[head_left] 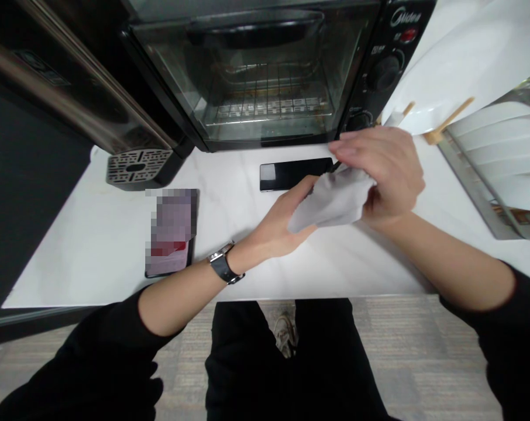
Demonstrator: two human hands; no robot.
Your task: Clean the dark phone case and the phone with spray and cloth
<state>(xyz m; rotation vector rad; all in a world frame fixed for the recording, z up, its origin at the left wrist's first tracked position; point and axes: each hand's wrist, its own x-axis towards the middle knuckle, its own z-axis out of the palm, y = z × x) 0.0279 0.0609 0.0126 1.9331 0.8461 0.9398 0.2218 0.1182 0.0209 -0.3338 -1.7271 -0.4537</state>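
- The right hand [392, 172], right of centre, is curled, fingers bent leftward and gathered on the upper right edge of a pale grey cloth [335, 202].
- The left hand [286, 219], in the middle of the frame, reaches in behind the cloth's left part; its fingers are covered, so I cannot tell how firmly they close or on what.
- The cloth hangs bunched between the two hands, above the worktop [85, 251]. A dark sliver shows at its top, by the right fingertips; what it belongs to is unclear.
- The step in hand seems to be working the cloth with both hands together. To my eye, the next move calls for a steady left hand and a right grip that controls the loose folds.
- Just above the left hand, a black phone [282, 176] lies flat, partly covered by the hands; any sweep there would need care.
- A watch [222, 265] is on the left wrist. Left of it, beyond the forearm, lies a device with a lit screen [172, 234], partly blurred out.
- Farther out: a toaster oven [269, 76] at top centre, a machine with a drip tray [137, 168] at upper left, white plates [502, 158] at right.
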